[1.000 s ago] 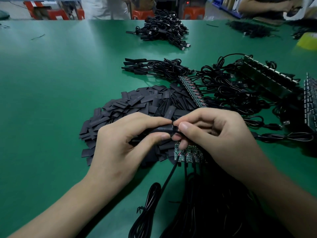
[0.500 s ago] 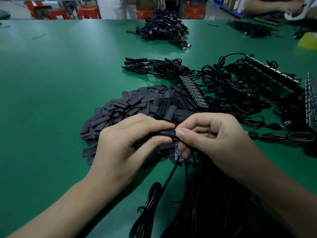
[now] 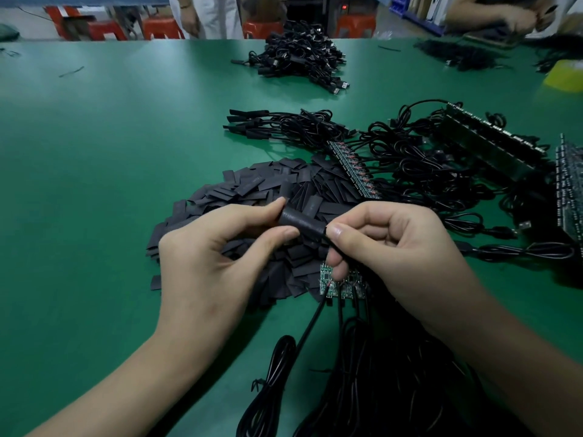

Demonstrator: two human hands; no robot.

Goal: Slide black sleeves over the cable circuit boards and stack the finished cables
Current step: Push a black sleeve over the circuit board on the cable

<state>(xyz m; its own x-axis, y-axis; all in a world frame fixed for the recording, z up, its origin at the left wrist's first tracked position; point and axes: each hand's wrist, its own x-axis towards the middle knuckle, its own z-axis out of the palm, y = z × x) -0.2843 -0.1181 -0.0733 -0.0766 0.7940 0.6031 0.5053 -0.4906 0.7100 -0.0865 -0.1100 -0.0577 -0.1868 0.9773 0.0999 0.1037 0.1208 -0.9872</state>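
Lifted higher now, both hands' fingers pinch one matte black tubular sleeve: left hand, right hand.

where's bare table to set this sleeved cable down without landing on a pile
Widest bare patch: green table left of the loose sleeve pile, running to the far edge. A smaller gap lies between the sleeved cable row and the far cable heap. Right of the hands is crowded with cable tangles and board racks.
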